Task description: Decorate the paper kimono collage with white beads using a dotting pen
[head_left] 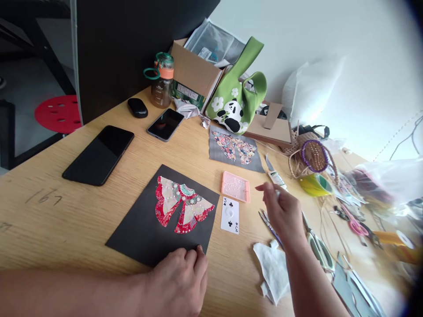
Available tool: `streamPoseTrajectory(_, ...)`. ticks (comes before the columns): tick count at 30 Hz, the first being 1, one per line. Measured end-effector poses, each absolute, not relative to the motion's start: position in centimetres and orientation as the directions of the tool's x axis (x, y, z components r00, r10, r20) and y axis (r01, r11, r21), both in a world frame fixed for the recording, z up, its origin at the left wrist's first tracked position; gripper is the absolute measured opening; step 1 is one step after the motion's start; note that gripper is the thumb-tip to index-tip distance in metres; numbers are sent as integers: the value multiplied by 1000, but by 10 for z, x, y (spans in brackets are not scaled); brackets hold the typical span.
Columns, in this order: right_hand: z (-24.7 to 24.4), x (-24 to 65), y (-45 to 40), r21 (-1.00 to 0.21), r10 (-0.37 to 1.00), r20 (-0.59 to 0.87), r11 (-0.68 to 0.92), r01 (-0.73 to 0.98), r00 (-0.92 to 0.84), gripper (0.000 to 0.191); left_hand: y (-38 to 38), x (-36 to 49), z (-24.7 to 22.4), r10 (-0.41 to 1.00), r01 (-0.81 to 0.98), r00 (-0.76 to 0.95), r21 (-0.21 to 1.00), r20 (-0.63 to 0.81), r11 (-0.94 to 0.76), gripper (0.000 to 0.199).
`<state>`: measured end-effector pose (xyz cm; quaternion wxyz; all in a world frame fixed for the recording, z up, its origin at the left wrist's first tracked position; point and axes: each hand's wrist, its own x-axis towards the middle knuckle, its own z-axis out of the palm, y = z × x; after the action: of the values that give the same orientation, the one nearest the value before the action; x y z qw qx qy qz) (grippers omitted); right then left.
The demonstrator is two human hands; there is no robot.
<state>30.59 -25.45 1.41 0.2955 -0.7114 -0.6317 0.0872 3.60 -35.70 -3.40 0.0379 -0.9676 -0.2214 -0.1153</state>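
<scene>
Left hand (180,279) on black card (139,233), right hand (284,213) curled near bead tray (235,198); can't tell what either grip pinches; likely beading, next placement wants card steady

A wooden table (86,224) bears black paper (139,231), a pink tray (235,197) and a playing card (225,220).

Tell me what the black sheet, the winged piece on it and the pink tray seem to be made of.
Black sheet: probably stiff paper or card, matte, lying flat with straight cut edges. Winged piece: likely fabric, judging by its red and cream patterned patches, though printed paper isn't ruled out. Pink tray: probably plastic, smooth and evenly coloured, with thin raised walls.
</scene>
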Motion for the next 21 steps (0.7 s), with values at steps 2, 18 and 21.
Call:
streamPoseTrajectory(2, 16, 305, -265, -667, 931, 262, -16, 745, 254, 59, -356, 36, -33, 419, 434, 879, -15, 229, -901, 29)
streamPoseTrajectory(18, -31, 281, -319, -907, 906, 181, 3, 422, 382, 32, -352, 35, -28, 419, 428, 888, -4, 191, -904, 28)
streamPoseTrajectory(21, -31, 282, -320, -929, 883, 163, -13, 371, 440, 27, -351, 35, -31, 426, 432, 884, 13, 191, -902, 27)
